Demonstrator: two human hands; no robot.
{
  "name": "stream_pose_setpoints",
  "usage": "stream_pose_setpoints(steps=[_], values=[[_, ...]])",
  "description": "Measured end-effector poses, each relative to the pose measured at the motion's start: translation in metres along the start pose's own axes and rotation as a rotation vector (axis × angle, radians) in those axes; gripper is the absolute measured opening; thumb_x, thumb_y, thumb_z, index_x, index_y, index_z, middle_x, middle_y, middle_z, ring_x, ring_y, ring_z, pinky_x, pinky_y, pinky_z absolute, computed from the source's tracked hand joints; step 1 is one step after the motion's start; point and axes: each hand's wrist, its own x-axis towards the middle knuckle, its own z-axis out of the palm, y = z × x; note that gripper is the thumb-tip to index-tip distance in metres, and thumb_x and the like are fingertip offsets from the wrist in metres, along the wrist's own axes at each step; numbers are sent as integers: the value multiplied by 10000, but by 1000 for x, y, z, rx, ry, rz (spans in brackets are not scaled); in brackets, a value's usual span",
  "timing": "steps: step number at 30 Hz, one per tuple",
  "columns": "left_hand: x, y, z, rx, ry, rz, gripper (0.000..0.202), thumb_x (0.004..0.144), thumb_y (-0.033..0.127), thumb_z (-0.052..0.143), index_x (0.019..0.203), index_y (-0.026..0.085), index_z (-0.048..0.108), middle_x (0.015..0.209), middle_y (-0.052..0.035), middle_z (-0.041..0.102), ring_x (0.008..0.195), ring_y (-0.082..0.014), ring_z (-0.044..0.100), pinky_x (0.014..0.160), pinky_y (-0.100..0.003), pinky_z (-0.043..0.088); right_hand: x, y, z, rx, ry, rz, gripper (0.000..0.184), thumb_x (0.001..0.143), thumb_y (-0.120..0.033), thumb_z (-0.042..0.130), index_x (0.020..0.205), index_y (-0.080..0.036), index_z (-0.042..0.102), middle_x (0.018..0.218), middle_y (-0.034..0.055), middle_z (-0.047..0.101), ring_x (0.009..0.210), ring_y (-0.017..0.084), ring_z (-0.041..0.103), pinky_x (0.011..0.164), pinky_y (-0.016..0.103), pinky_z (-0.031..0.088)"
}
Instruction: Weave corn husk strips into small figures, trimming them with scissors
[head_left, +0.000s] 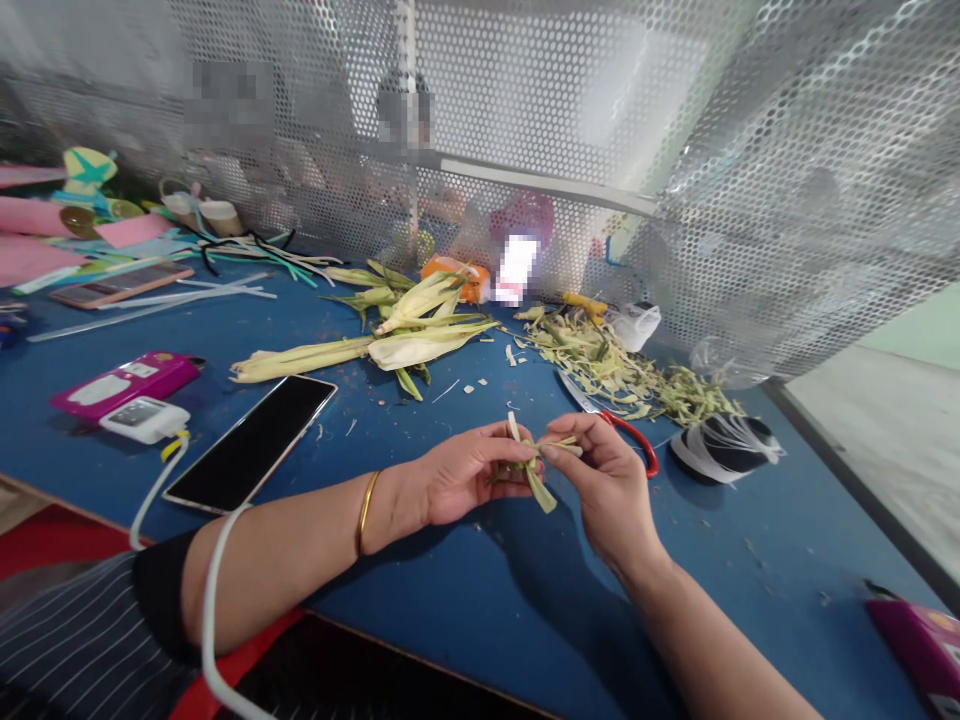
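Both hands are in close together now, the left hand [465, 475] and the right hand [607, 480] each pinching one side of a small bundle of pale green leaf strips [534, 468] just above the blue table [480, 590], fingertips almost touching. By the look of it the piece is only a few crossed folds, early going, with loose ends poking up and down. Beyond the right hand sits a heap of shredded green trimmings [637, 380] beside red-handled scissors [626, 428], while beyond the left hand a bunch of long whole yellow-green leaves [405, 335] lies uncut.
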Motion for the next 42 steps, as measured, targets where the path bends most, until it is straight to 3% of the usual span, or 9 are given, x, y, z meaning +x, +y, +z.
stream_pose_setpoints(steps=[12,16,21,25,30,33,35,39,42], values=[[1,1,0,-17,5,-23,197,694,187,783,821,152,636,756,-22,684,698,-123,652,796,-285,520,0,-3,0,85,10,105,169,708,-257,749,816,-194,636,697,-17,632,633,126,589,617,266,486],[1,2,-2,2,47,-16,128,703,163,741,800,129,666,736,-28,678,683,-124,639,782,-284,525,-2,-4,-1,-196,-22,-150,17,814,-230,657,821,-214,659,741,6,648,692,154,608,644,294,501],[2,5,-4,-6,79,-16,47,741,160,686,746,116,672,727,-39,682,663,-136,644,776,-302,537,1,-7,-10,-659,-186,-608,209,924,-129,503,1003,-239,663,921,56,663,834,172,639,738,315,523],[2,6,-4,-24,106,-50,33,738,147,681,746,117,669,721,-39,691,656,-144,655,791,-319,541,4,-5,-16,-801,-223,-731,224,929,-107,504,1067,-220,639,961,75,664,868,178,643,763,311,531],[3,5,-5,-35,108,-76,41,741,142,664,755,104,672,720,-48,694,658,-144,660,778,-308,543,5,-4,-17,-930,-215,-821,208,924,-116,499,1004,-214,664,930,83,690,851,203,648,767,340,529],[3,4,-6,-24,73,-66,76,703,149,700,761,110,669,713,-39,686,660,-144,663,748,-287,541,4,-5,-15,-863,-209,-749,195,932,-132,485,933,-217,660,911,79,680,833,196,635,744,337,513],[3,5,-5,7,56,-45,120,674,156,730,767,122,663,702,-27,677,652,-140,662,728,-272,534,3,-6,-14,-740,-208,-612,187,936,-149,481,865,-213,642,872,65,662,803,178,619,720,316,498],[1,5,-1,141,49,59,184,648,192,781,759,128,648,694,-20,670,661,-136,662,718,-260,517,4,-8,-11,-544,-193,-185,179,896,-267,550,734,-206,600,705,14,628,653,148,562,604,278,439],[0,4,1,259,56,158,205,640,213,796,741,127,640,673,-18,661,664,-142,656,722,-277,507,4,-9,-9,-340,-241,118,209,833,-359,606,702,-197,584,671,13,658,650,157,598,618,279,456]])
